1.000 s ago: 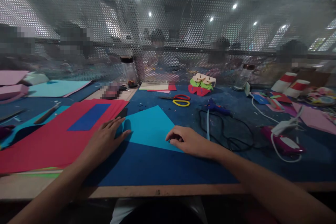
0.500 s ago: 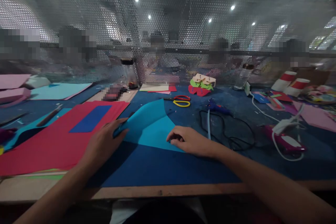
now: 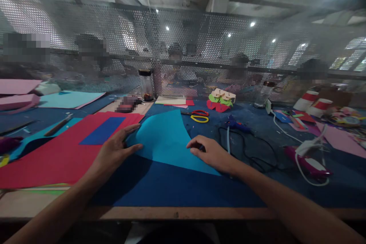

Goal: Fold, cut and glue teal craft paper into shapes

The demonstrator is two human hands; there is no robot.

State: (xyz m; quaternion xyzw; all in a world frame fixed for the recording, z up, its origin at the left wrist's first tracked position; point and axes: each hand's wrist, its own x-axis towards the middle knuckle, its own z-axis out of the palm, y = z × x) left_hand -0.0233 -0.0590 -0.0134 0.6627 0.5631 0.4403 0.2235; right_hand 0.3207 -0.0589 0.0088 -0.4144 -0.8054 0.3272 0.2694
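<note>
Blue sheet (image 3: 164,137): one corner pointing away, long axis unclear; left grip (image 3: 118,143) spread, right grip (image 3: 210,153) unclear.

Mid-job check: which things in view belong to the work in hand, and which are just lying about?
Seemingly in use:
bright blue sheet, with the left hand and right hand at its edges

Seemingly just lying about:
scissors
blue glue gun
red sheets
dark blue strip on them

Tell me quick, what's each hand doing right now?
Left hand: open, thumb and fingers apart, at the curled-up left edge of the bright blue sheet.
Right hand: fingers curled, by the sheet's right edge; can't tell if it's holding anything.
</note>
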